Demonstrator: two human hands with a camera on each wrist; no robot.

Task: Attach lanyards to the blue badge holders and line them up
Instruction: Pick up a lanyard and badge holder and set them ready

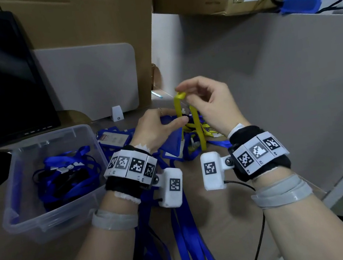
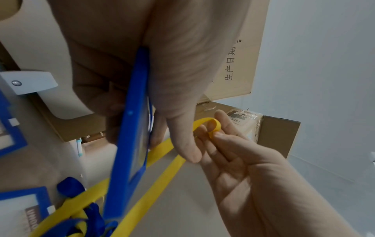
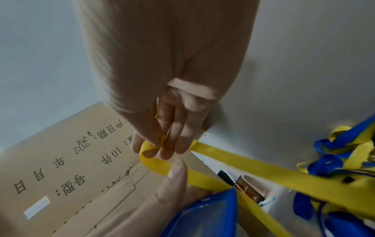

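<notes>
While our right hand [image 1: 209, 104] pinches the fold of a yellow lanyard [image 1: 196, 126] above the heap at the desk's far edge, our left hand [image 1: 157, 127] grips a blue badge holder [image 1: 171, 145]; we judge attachment is under way. A clear bin [image 1: 18, 210] at the left edge holds blue lanyards [image 1: 66, 174].

Left wrist view: the holder [image 2: 129, 128] sits clamped between thumb and fingers.

Right wrist view: fingertips [image 3: 168, 150] pinch the loop; next, locate the clip and the holder's slot.

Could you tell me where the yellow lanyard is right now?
In the head view it hangs centre, its loop pinched by the right hand above the pile of badge holders: the yellow lanyard.
</notes>
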